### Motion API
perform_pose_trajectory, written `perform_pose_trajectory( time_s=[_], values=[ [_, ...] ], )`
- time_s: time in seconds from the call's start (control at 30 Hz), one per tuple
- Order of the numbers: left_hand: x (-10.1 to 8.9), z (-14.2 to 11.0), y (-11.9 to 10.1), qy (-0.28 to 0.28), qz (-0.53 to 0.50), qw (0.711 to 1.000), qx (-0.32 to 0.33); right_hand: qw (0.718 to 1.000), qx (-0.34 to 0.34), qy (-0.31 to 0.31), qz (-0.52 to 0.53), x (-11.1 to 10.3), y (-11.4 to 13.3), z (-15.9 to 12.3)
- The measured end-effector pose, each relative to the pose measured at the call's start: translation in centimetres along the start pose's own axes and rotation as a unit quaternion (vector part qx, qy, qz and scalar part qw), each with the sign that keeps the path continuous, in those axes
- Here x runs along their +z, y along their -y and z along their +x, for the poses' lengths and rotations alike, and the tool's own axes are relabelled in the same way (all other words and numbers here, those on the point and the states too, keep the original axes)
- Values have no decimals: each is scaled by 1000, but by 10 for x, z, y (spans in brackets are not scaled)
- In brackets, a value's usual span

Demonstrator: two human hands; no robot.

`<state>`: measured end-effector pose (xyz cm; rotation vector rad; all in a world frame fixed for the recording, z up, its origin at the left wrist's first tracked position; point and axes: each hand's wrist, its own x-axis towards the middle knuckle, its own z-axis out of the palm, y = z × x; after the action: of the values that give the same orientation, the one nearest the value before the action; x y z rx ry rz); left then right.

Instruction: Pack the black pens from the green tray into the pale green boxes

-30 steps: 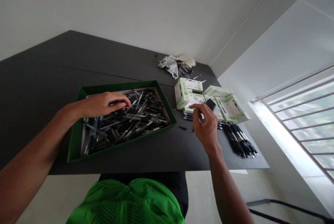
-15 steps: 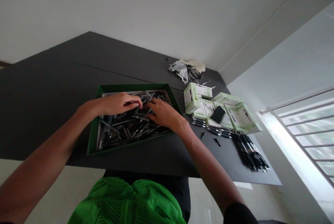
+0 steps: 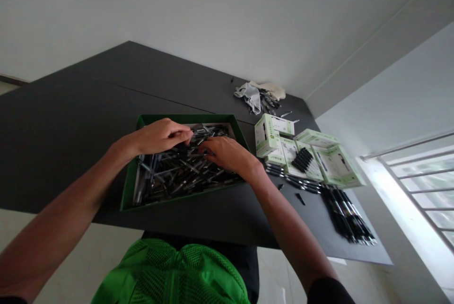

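Note:
A green box (image 3: 132, 182) full of loose dark pens (image 3: 177, 176) lies on the black table (image 3: 71, 119). My left hand (image 3: 156, 136) hovers over the box's far side, fingers curled and pinched on a pen from the heap. My right hand (image 3: 227, 152) rests palm down on the pens at the right side of the box, with its fingers curled into the pile; what they hold, if anything, is hidden.
Several pale green cartons (image 3: 301, 150) stand right of the box, one topped with a bundle of dark pen parts (image 3: 301, 160). A row of black pens (image 3: 349, 216) lies near the table's right edge. A crumpled cloth (image 3: 255, 93) sits at the back. My green mesh cap brim (image 3: 173, 271) fills the bottom.
My right hand left the cartons, where it held a small dark part, and moved left into the green box. My left hand stayed over the pens and rose slightly.

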<state>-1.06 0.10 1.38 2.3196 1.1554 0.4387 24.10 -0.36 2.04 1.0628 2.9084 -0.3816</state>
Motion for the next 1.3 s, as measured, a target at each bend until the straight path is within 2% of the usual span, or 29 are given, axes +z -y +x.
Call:
perform_pose_trajectory(
  time_s=[0.13, 0.23, 0.4, 0.53, 0.63, 0.73, 0.8, 0.87, 1.0, 1.17, 1.3],
  values=[
    [3, 3, 3, 16, 26, 999, -26, 1000, -11, -10, -3, 0, -5, -1],
    [6, 5, 7, 33, 31, 999, -14, 1000, -6, -26, 1, -1, -10, -4],
    [7, 5, 10, 25, 17, 1000, -2, 991, -10, -126, 30, -8, -20, -21],
    [6, 4, 8, 2, 19, 1000, -2, 979, -15, -183, 87, -16, -31, -47],
    [5, 2, 6, -9, 4, 1000, 5, 967, 4, -237, 91, -16, -37, -67],
    [4, 1, 3, 24, -16, 999, 18, 957, 22, -279, 75, -9, -35, -81],
    [5, 1, 1, 61, -20, 997, 33, 962, 21, -268, 52, -2, -27, -84],
    [5, 2, 0, 88, -19, 995, 48, 973, 8, -231, 19, 3, -15, -81],
    [7, 4, 3, 100, -8, 994, 46, 984, -56, -169, -3, 1, 1, -66],
    [10, 5, 12, 99, 9, 994, 38, 987, -76, -137, 44, -7, -5, -40],
    [11, 5, 13, 97, 11, 994, 41, 994, -63, -62, 68, -4, -11, -18]
  ],
)
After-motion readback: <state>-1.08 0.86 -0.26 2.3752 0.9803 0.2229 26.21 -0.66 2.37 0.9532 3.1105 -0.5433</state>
